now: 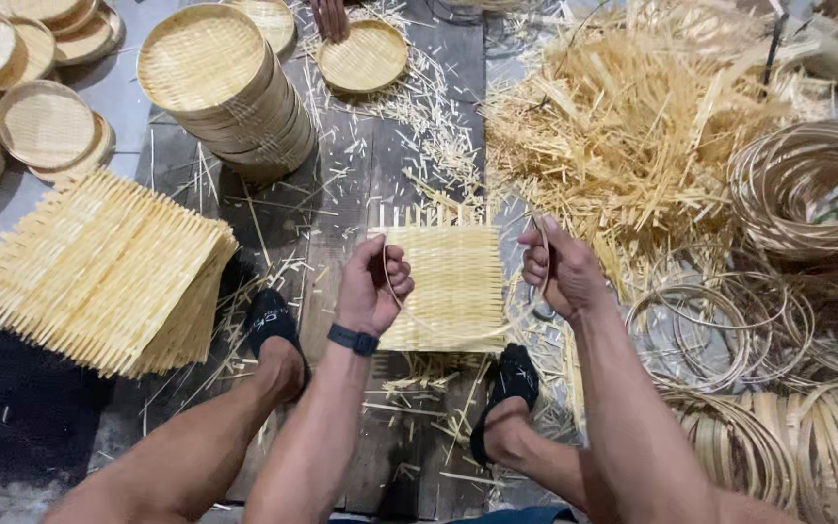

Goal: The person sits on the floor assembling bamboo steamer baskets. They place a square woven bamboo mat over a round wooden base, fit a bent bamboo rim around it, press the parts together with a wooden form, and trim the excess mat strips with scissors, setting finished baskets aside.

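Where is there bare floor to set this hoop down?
Barest: dark floor below the stack of square woven mats, and the grey strip between the round woven trays and the tall tray stack. Crowded: the straw heap and bamboo hoops by the right hand.

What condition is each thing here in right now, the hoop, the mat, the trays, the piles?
Left hand: closed on the thin hoop.
Right hand: closed on the same hoop.
Thin hoop: held just above the woven square mat.
Woven square mat: flat on the floor, edges untrimmed.
Square mat stack: piled, fanned slightly.
Round trays: finished, stacked.
Loose hoops: coiled in heaps.
Strip pile: loose, scattered.
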Demonstrator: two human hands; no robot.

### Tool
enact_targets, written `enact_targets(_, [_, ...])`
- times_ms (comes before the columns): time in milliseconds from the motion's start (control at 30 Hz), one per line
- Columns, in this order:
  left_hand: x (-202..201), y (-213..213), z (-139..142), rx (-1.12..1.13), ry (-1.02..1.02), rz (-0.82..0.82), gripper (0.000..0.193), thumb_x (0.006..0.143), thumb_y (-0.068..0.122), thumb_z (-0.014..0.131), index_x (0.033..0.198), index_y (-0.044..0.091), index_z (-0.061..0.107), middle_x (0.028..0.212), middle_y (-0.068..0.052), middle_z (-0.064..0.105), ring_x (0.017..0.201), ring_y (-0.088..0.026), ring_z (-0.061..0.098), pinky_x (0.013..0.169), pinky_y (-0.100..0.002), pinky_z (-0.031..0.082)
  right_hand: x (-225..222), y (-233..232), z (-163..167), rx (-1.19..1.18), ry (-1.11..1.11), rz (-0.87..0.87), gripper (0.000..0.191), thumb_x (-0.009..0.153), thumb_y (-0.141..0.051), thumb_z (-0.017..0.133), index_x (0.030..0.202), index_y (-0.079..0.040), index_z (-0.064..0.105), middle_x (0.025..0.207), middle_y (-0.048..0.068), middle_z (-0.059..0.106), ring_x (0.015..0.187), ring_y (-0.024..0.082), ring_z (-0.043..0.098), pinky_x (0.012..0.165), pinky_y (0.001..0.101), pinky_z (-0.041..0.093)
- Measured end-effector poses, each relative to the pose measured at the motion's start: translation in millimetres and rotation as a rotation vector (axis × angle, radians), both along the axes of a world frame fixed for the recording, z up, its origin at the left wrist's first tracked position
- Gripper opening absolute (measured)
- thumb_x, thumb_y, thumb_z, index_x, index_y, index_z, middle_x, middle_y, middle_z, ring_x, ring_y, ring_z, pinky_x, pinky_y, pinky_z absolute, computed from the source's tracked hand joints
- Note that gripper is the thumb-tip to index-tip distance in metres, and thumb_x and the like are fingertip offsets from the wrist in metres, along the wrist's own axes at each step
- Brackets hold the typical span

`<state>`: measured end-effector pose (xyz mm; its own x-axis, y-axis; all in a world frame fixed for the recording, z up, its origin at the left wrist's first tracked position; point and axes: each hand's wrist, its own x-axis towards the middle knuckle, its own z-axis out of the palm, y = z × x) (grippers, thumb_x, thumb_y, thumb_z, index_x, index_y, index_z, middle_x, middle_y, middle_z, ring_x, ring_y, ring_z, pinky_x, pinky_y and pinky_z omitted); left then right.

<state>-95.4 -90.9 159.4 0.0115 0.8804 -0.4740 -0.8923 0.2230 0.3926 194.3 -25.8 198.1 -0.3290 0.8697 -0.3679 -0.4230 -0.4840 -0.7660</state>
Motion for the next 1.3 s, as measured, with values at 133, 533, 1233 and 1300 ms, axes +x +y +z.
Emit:
enact_targets(133, [-8,9,4,-0.057,0.283,-0.244,0.033,0.098,0.029,0.06,0.077,0.003,0.066,0.054,0.003,0.047,0.046,-0.009,0.039,0.043,-0.026,0.03,0,-4,-23,-0.044,-0.025,0.088,0.036,0.099,-0.037,0.062,0.079,-0.007,0.063,0.056,-0.005,0.037,0.047,0.007,0.032,0.042,0.0239,0.027])
enact_targets(533, [-11,9,-55,0.008,0.054,-0.107,0.034,0.1,0.032,0.065,0.08,0.004,0.064,0.056,0.003,0.046,0.048,-0.008,0.039,0.041,-0.024,0.026,11,-2,-56,-0.004,-0.103,0.007,0.047,0.101,-0.041,0.055,0.106,0.003,0.07,0.071,0.005,0.061,0.062,0.016,0.059,0.057,0.0304,0.051])
enact_targets(1233, [38,35,-67,0.565,1.263,-0.096,0.015,0.09,0.017,0.076,0.099,0.005,0.077,0.09,-0.003,0.075,0.081,-0.014,0.072,0.074,-0.028,0.059,-110,9,-86,0.497,-0.347,-0.137,0.041,0.108,-0.032,0.055,0.128,0.004,0.061,0.094,0.004,0.062,0.086,0.013,0.059,0.077,0.0277,0.052])
enact_targets(1300, [30,33,-64,0.671,1.629,0.22,0.013,0.094,0.018,0.077,0.105,0.012,0.074,0.095,-0.002,0.074,0.087,-0.016,0.071,0.079,-0.029,0.058,-105,18,-84,0.265,-0.356,-0.296,0.041,0.11,-0.031,0.057,0.124,0.006,0.068,0.066,0.003,0.045,0.055,0.011,0.04,0.05,0.0271,0.041])
